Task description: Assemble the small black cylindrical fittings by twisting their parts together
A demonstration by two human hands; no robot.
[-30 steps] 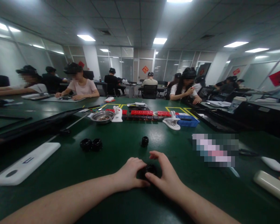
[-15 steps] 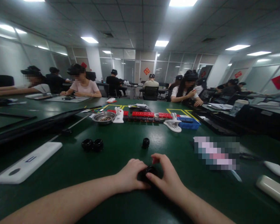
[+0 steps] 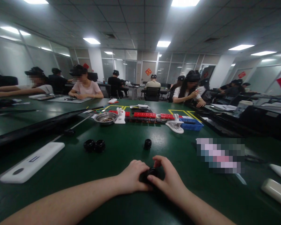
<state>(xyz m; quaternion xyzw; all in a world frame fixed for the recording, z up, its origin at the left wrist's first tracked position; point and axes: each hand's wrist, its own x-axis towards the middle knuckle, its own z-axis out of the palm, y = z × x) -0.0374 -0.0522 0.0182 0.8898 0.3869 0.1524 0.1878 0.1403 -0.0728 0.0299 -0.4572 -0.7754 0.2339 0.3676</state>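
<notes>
A small black round part rests on the green table between both of my hands. My left hand is curled round its left side. My right hand pinches its right side with thumb and fingers. Most of the part is hidden by the fingers. A similar black part stands alone just beyond my hands. Two more black parts lie side by side to the left.
A white flat device lies at the left. A metal bowl, red blocks, white clips and a blue tray sit further back. White objects lie at the right edge. Other people sit at the tables behind.
My hands stay closed on the black part in the same place. The view has shifted slightly, so the things on the table appear a little to the right.
</notes>
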